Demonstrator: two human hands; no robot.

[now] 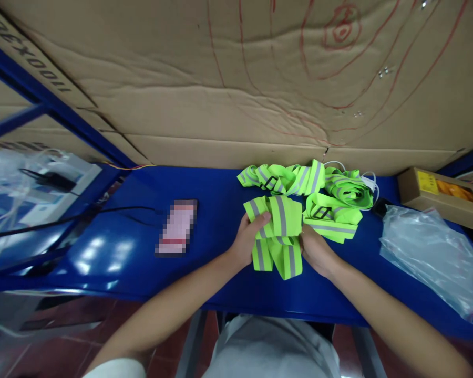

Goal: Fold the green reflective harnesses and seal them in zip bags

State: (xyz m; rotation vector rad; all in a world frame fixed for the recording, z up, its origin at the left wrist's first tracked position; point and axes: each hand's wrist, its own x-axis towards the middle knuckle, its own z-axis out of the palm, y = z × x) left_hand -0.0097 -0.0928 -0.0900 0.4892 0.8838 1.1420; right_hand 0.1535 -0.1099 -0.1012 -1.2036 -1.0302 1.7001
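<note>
Your left hand [249,240] and right hand [317,252] both grip the folded reflective strap [280,226], fingers curled tight, near the table [216,210] front edge, mid-span. More straps [327,191] pile at the back edge. Plastic bags [429,252] crowd the right end; phone [177,227] sits left, bare surface around it.

On the shiny blue table [220,184]: folded neon-green strap w/ grey stripes [278,231] sits between left hand [248,239] & right hand [317,252]; pile of loose neon-green straps [323,191] just behind it; flat blurred phone [177,227] to its left; clear plastic bags [429,252] at right, w/ small brown cardboard box [437,197] behind them.
</note>
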